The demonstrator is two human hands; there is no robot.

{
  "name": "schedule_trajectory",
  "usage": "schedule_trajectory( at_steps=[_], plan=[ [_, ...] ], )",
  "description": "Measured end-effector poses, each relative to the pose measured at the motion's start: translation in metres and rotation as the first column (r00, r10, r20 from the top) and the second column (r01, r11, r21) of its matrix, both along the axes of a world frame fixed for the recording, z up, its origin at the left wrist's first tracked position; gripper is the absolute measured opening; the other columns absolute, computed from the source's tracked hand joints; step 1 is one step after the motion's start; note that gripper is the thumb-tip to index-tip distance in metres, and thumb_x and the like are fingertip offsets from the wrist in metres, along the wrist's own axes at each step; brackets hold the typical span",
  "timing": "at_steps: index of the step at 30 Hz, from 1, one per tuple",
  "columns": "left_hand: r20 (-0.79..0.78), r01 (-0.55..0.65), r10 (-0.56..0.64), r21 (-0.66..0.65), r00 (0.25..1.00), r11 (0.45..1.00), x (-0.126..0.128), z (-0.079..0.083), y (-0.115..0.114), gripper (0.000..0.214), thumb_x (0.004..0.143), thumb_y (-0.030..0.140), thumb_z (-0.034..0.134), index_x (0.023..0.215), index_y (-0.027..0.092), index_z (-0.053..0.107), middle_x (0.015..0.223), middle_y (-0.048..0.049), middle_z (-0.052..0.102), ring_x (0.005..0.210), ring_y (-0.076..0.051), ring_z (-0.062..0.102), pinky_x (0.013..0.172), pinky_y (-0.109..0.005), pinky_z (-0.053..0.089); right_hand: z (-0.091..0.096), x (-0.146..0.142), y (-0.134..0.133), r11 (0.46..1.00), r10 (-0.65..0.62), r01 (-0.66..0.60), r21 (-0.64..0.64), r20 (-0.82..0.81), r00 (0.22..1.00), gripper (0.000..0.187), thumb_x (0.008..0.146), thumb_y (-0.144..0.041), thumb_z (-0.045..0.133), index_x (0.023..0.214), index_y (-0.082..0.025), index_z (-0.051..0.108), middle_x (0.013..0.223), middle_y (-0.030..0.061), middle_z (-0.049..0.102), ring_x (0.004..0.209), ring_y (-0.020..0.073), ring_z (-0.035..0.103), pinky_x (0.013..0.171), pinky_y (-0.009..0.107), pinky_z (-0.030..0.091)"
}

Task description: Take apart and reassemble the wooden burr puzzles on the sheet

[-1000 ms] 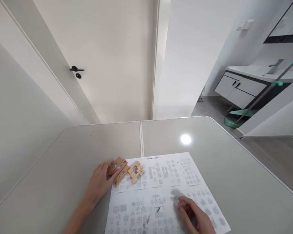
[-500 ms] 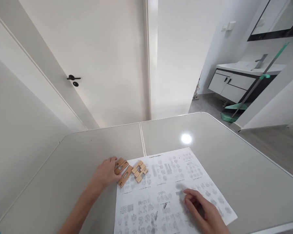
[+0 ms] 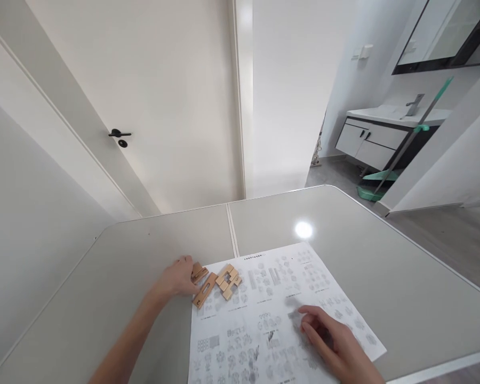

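At the upper left corner of the printed sheet [image 3: 232, 314], my left hand [image 3: 180, 277] is closed over a notched wooden puzzle piece, mostly hidden beneath the fingers. A brown wooden piece [image 3: 200, 274] shows just past its fingertips. Beside my thumb lies a flat wooden piece [image 3: 205, 290] with a slot and a number 2 at its near end. To the right, a cluster of lighter wooden pieces [image 3: 229, 281] sits on the paper around a small gap. My right hand [image 3: 334, 341] rests over the sheet's right side, fingers loosely curled and apart, holding nothing.
The grey table [image 3: 368, 272] has a seam down its far half and a bright light reflection. Beyond it stand a white door [image 3: 176, 80], a sink cabinet [image 3: 372, 141] and a green-handled dustpan [image 3: 370, 193] at the right.
My left hand now covers more of the notched wooden piece, part of which showed before. The lighter cluster and slotted piece stay put. My right hand barely moves; the view shifts slightly.
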State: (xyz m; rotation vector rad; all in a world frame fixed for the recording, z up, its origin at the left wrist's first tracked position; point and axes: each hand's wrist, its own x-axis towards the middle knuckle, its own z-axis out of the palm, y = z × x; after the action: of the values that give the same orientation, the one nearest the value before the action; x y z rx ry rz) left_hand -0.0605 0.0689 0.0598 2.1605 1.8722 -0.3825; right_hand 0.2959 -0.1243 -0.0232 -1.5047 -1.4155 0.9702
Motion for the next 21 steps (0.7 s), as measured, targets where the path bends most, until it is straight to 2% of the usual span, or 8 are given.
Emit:
schedule_trajectory(
  at_steps=[5,9,12,16,18,21],
  plan=[
    [-0.002,0.018,-0.018,-0.004,1.000,1.000,-0.008,-0.003,-0.003,0.026,0.068,0.040,0.060,0.083,0.022,0.049,0.101,-0.0096,0.066,0.087,-0.027,0.064,0.066,-0.033,0.041,0.005,0.001,0.002,0.999,0.043,-0.043,-0.021,0.011,0.999,0.040,0.099,-0.060,0.049,0.112,-0.026,0.064,0.080,0.0024,0.065,0.067,0.0186,0.058,0.059,0.028,0.045],
    [0.030,-0.026,0.027,-0.012,0.999,1.000,-0.012,-0.002,-0.007,0.017,0.071,0.035,0.055,0.075,0.023,0.044,0.083,-0.0042,0.064,0.074,-0.022,0.060,0.060,-0.030,0.034,0.006,0.001,0.003,0.997,0.073,-0.073,-0.032,-0.005,0.997,0.038,0.100,-0.058,0.049,0.113,-0.026,0.064,0.081,0.0026,0.065,0.069,0.0191,0.059,0.059,0.028,0.046],
    [0.083,-0.046,0.047,-0.015,0.995,0.999,-0.017,0.003,-0.009,0.019,0.074,0.036,0.053,0.070,0.023,0.040,0.071,-0.0016,0.058,0.063,-0.019,0.054,0.056,-0.030,0.027,0.010,0.003,0.006,0.993,0.107,-0.108,-0.056,-0.015,0.994,0.036,0.101,-0.055,0.048,0.116,-0.026,0.063,0.082,0.0031,0.066,0.071,0.0198,0.061,0.058,0.028,0.046],
    [0.205,-0.088,0.092,-0.027,0.974,0.996,-0.023,0.011,-0.014,0.026,0.076,0.042,0.057,0.067,0.023,0.043,0.065,-0.0011,0.056,0.062,-0.019,0.054,0.055,-0.029,0.027,0.024,-0.002,0.019,0.969,0.237,-0.237,-0.066,-0.007,0.971,0.033,0.103,-0.050,0.048,0.121,-0.027,0.062,0.086,0.0042,0.068,0.074,0.0206,0.064,0.056,0.028,0.046],
    [0.388,-0.129,0.158,-0.100,0.908,0.987,-0.019,0.018,-0.017,0.029,0.078,0.050,0.059,0.073,0.022,0.053,0.070,-0.0019,0.062,0.067,-0.021,0.060,0.057,-0.027,0.033,0.035,-0.012,0.032,0.958,0.285,-0.285,-0.040,0.001,0.959,0.031,0.104,-0.048,0.046,0.122,-0.027,0.061,0.087,0.0042,0.068,0.077,0.0208,0.064,0.061,0.030,0.047],
    [0.677,-0.099,0.229,-0.225,0.700,0.969,0.004,0.028,-0.025,0.039,0.081,0.059,0.063,0.093,0.021,0.066,0.092,-0.0052,0.071,0.088,-0.025,0.068,0.070,-0.028,0.047,0.054,-0.037,0.063,0.949,0.316,-0.316,-0.005,-0.052,0.947,0.032,0.104,-0.050,0.047,0.122,-0.027,0.061,0.096,0.0055,0.069,0.079,0.0209,0.065,0.061,0.030,0.047]
  ],
)
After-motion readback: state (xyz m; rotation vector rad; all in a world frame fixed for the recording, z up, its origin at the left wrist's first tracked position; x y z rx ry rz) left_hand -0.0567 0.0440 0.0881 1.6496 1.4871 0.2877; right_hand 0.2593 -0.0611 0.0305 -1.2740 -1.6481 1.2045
